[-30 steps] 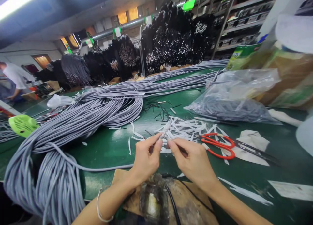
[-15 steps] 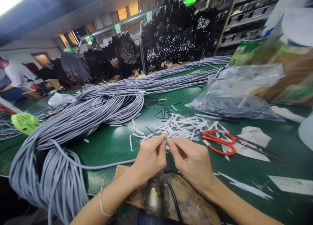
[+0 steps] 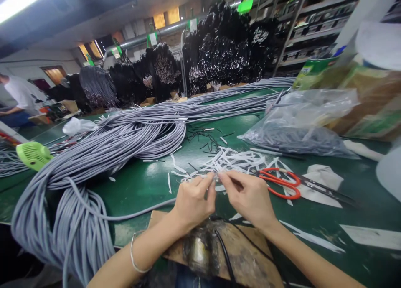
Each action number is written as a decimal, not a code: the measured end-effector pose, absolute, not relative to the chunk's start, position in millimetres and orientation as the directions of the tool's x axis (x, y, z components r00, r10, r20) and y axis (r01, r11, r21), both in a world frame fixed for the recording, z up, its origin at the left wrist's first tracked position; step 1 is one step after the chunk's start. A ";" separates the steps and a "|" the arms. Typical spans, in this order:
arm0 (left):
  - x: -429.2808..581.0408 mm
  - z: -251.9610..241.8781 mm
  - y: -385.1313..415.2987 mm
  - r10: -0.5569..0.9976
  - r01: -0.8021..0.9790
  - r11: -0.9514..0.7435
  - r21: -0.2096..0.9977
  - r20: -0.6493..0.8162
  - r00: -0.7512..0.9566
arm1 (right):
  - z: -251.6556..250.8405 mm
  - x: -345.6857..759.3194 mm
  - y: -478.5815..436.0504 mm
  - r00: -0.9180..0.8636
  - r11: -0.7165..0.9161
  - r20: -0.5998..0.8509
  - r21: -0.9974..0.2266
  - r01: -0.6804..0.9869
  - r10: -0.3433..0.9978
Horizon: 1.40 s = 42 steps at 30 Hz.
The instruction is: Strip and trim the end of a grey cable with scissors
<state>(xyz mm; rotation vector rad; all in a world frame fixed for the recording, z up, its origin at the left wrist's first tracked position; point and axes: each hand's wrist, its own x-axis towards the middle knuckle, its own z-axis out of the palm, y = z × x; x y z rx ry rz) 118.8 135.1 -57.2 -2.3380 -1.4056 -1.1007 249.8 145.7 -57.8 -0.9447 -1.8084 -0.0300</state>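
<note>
My left hand (image 3: 194,202) and my right hand (image 3: 249,198) meet fingertip to fingertip over the green table (image 3: 140,187). Together they pinch the end of a single grey cable (image 3: 138,215), which runs left to a big bundle of grey cables (image 3: 94,162). The cable tip itself is hidden between my fingers. Just beyond my hands lies a heap of white strips (image 3: 232,162). Red-handled scissors (image 3: 278,181) rest to the right of my right hand.
A clear plastic bag of dark pieces (image 3: 297,125) sits at the right, cardboard boxes (image 3: 369,100) behind it. A brown stained pad (image 3: 238,258) lies at the near edge. A green fan (image 3: 33,154) stands at left. A person (image 3: 17,100) works far left. Black bundles (image 3: 219,45) hang behind.
The white strip that stuck up from my left fingers a second ago is gone. Both hands have stayed together, shifting slightly forward.
</note>
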 end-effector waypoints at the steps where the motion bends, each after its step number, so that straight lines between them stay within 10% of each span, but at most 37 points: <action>1: 118.5 -57.8 135.4 0.668 0.835 -0.525 0.166 0.687 0.284 | -58.1 249.7 146.2 -0.135 0.689 0.799 -0.404 0.602 0.586; 10: 118.9 -62.9 132.4 0.644 0.842 -0.531 0.092 0.690 0.331 | -51.4 251.6 144.1 -0.140 0.725 0.829 -0.375 0.578 0.541; 15: 100.2 -55.8 149.5 0.863 0.867 -0.349 0.356 0.482 0.149 | -49.9 242.5 129.9 -0.368 0.905 0.884 -0.128 0.405 0.289; 22: 94.4 -45.8 144.6 0.839 0.653 -0.374 0.659 0.540 -0.064 | -54.6 257.1 151.8 -0.234 0.620 0.815 -0.185 0.762 0.530; 37: 106.0 -49.9 134.4 0.710 0.666 -0.541 0.514 0.704 0.034 | -53.2 252.6 145.8 -0.266 0.662 0.833 -0.152 0.734 0.486; 42: 107.1 -56.2 133.1 0.654 0.705 -0.576 0.414 0.751 0.093 | -53.8 250.1 146.2 -0.230 0.669 0.720 -0.411 0.619 0.655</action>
